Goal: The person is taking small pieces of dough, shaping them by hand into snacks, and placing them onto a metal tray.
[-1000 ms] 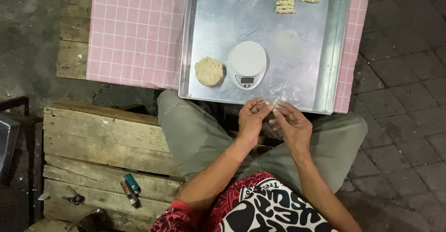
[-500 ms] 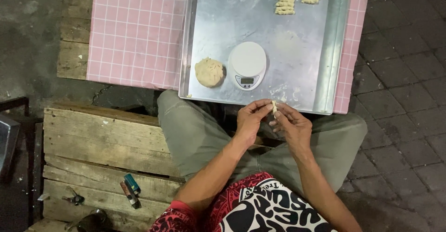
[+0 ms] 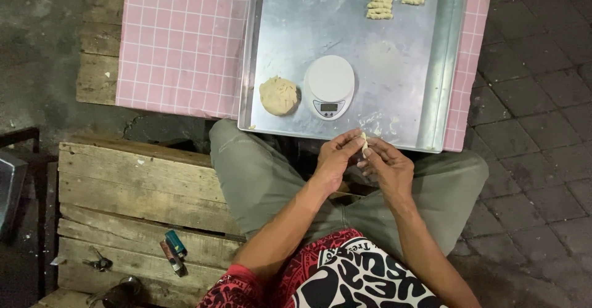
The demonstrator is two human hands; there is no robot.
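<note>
Spreading across the upper half of the view, a pink checked cloth is seen beneath a large metal tray, which is laid on a wooden pallet over paving stones. On the tray a round white kitchen scale is set just beside a ball of dough, and finished dough twists are lined up at the far edge, well apart from both. Two lighters and a bunch of keys are left on the pallet planks.

Below the near rim of the tray, the left hand and the right hand are held together over the lap. A small strip of dough is pinched between the fingertips of both hands. Compared with a second ago, when the strip was stretched longer between slightly parted hands, it has been shortened and the hands have been brought closer, so the piece appears to be partway through being twisted or folded.
</note>
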